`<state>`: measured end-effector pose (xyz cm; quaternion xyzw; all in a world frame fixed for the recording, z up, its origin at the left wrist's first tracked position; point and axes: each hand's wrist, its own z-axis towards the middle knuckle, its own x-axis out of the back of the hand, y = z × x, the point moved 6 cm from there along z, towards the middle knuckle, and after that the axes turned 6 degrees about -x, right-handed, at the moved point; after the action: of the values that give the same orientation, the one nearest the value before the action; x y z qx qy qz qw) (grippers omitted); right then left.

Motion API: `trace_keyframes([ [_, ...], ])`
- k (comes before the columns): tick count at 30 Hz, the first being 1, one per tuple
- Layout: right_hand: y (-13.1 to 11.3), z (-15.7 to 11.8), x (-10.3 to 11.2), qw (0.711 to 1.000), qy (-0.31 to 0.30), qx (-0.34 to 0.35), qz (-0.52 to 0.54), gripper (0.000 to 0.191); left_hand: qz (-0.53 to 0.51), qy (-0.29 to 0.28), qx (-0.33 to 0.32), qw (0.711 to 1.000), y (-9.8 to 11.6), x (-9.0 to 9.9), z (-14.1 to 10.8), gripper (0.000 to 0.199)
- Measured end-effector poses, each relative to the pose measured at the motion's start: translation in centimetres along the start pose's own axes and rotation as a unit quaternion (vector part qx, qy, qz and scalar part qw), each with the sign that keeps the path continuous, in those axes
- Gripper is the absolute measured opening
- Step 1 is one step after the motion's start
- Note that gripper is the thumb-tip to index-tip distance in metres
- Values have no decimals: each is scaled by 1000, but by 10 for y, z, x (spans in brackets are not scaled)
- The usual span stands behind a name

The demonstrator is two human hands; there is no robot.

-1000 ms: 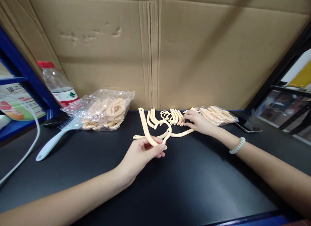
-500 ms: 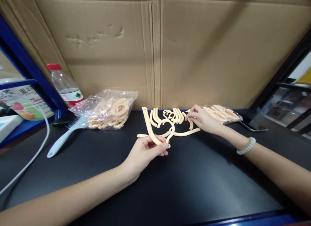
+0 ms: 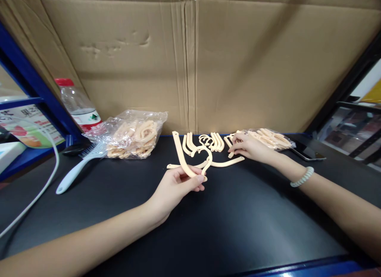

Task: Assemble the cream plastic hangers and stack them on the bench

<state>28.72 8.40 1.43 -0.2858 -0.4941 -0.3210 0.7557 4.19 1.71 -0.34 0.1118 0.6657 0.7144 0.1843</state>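
Observation:
In my left hand (image 3: pixel 175 187), pinched between thumb and fingers, are a cream plastic hanger arm (image 3: pixel 180 152) pointing up and a curved hanger hook (image 3: pixel 210 157) joined or held at its lower end. My right hand (image 3: pixel 251 147) reaches to the back right, its fingers closed around a small cream hanger arm (image 3: pixel 231 154) that they partly cover. Behind the held pieces, an assembled-looking hanger (image 3: pixel 228 164) lies flat on the black table. Loose hanger arms (image 3: pixel 218 142) stand in rows behind it, with several hooks (image 3: pixel 204 140) between them.
A clear bag of cream hanger parts (image 3: pixel 133 136) sits at left, beside a light blue hairbrush (image 3: pixel 74 174) and a red-capped bottle (image 3: pixel 80 106). Another bag (image 3: pixel 270 138) and a phone (image 3: pixel 308 152) lie at right. Cardboard (image 3: pixel 253 62) walls the back.
My right hand has lowered slightly, and its fingers have closed on the small hanger arm, which has shifted and turned. My left hand keeps its hold almost unmoved.

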Motion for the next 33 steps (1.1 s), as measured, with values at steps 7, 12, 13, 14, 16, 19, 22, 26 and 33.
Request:
trace_keyframes([
  [7, -20, -6, 23, 978, 209, 5, -11, 8, -13, 5, 8, 1000, 0, 1, 0, 20],
  [12, -37, -19, 47, 871, 340, -160, 315, 8, -19, 3, 8, 1000, -1, 2, -1, 20],
  [13, -44, -18, 44, 844, 324, -176, 389, 9, -21, 4, 8, 1000, -1, 2, -1, 20],
  [14, -52, -16, 41, 816, 305, -188, 454, 9, -22, 4, 7, 1000, -1, 2, -1, 21],
  [16, -67, -13, 34, 759, 273, -213, 552, 11, -27, 6, 5, 1000, -1, 3, -1, 21],
  [19, -84, -9, 19, 684, 212, -249, 652, 15, -31, 7, 2, 999, 0, 3, -1, 23],
  [22, -97, -9, 7, 629, 144, -257, 719, 19, -31, 8, 4, 999, 0, 2, 0, 24],
  [26, -110, -13, -8, 622, 86, -274, 729, 18, -29, 0, -2, 1000, 0, 2, -1, 22],
  [33, -126, -14, -24, 652, 51, -275, 705, 25, -43, -11, -18, 999, 1, 1, 0, 16],
])
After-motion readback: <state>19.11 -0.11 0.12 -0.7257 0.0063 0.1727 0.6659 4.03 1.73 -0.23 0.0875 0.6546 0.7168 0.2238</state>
